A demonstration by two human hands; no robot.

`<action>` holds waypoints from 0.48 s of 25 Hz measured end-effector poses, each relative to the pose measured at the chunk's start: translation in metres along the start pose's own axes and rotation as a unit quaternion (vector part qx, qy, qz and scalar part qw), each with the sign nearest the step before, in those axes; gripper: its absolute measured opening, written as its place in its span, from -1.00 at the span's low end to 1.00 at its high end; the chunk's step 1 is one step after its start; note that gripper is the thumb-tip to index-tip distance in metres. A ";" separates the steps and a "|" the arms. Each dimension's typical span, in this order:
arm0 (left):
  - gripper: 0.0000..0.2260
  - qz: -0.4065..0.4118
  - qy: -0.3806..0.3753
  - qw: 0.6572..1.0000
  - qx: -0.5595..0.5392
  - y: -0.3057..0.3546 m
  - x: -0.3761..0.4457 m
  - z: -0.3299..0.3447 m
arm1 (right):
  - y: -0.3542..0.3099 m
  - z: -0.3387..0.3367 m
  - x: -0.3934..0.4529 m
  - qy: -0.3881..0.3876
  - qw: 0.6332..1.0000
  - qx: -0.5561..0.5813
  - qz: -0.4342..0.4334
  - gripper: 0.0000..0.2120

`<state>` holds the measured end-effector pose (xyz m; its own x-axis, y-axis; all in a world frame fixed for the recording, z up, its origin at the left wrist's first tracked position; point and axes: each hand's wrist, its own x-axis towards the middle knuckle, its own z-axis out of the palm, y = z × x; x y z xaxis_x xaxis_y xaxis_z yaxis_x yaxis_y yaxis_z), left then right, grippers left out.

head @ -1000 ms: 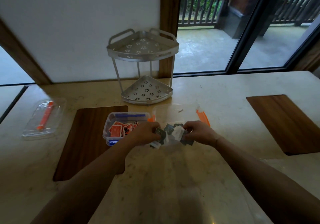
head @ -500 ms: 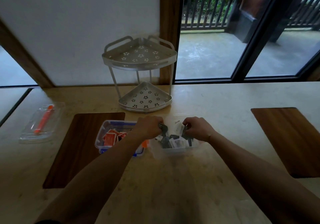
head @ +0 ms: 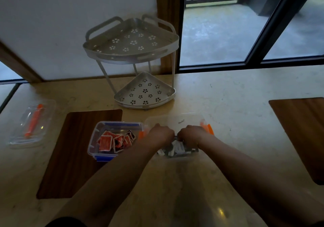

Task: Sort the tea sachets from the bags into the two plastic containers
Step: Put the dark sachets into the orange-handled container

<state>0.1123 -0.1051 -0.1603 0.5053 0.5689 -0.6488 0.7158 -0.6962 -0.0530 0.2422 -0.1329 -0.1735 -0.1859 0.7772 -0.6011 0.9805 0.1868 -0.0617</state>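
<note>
While both hands dip inside, the orange-clipped container (head: 175,121) lies crosswise.

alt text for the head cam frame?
Both hands, left hand and right hand, reach into an orange-clipped container of grey-and-white sachets. Beside it, a blue-clipped container holds orange sachets.

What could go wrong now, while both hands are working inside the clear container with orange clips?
1. The left hand and right hand crowd the clear orange-clipped plastic container; grey and white sachets near its front wall could spill onto the beige stone counter.
2. The clear blue-clipped plastic container of red sachets sits close beside the left forearm, which might nudge it.
3. Dim light could cause sorting mistakes.
</note>
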 end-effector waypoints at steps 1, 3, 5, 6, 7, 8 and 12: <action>-0.74 0.003 -0.011 1.000 -0.001 0.000 0.005 0.002 | 0.001 0.003 0.005 -0.008 1.000 0.006 -0.004 -0.64; -0.76 0.003 -0.018 1.000 -0.010 0.001 0.010 0.006 | 0.003 0.009 0.011 -0.015 1.000 0.019 -0.004 -0.63; -0.78 0.000 -0.010 0.999 -0.034 0.000 0.013 0.009 | 0.003 0.014 0.014 -0.008 1.000 0.027 -0.004 -0.66; -0.78 -0.001 -0.006 0.999 -0.044 -0.001 0.015 0.011 | 0.004 0.017 0.014 0.001 1.000 0.026 -0.004 -0.68; -0.79 -0.001 -0.002 0.999 -0.046 -0.002 0.016 0.013 | 0.004 0.019 0.014 0.012 1.000 0.023 -0.004 -0.71; -0.80 -0.002 0.002 0.999 -0.043 -0.003 0.016 0.015 | 0.003 0.020 0.014 0.024 1.000 0.020 -0.002 -0.73; -0.82 -0.014 0.016 0.999 -0.041 -0.006 0.017 0.024 | 0.001 0.025 0.014 0.068 0.998 0.008 -0.002 -0.75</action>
<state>0.1048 -0.1014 -0.1895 0.4993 0.6022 -0.6230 0.7663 -0.6425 -0.0069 0.2421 -0.1364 -0.2020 -0.1957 0.8508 -0.4877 0.9804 0.1815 -0.0767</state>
